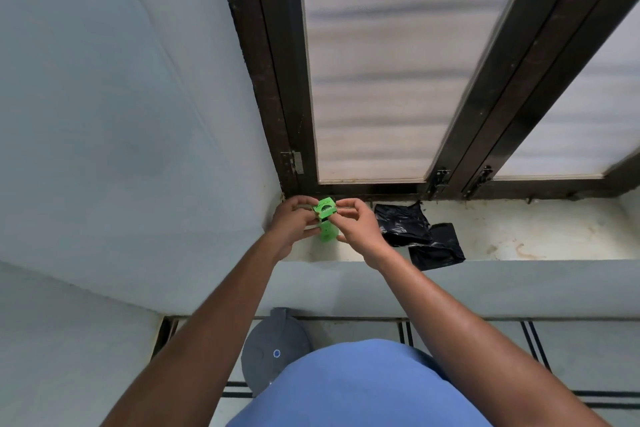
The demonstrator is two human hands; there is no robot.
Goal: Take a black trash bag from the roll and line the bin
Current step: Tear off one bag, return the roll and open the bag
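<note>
I see a pale window ledge [519, 236] below dark-framed panes; two black trash bags [415, 236] lie on it, just right of my hands. My left hand [294, 225] and right hand [356, 225] both pinch the green bag box [325, 218] above the ledge; the grey bin [270, 354] stands on the floor below.

The single head-worn camera looks steeply down and forward along the person's arms at a pale stone window sill [519, 236], close, wall corner left.
</note>
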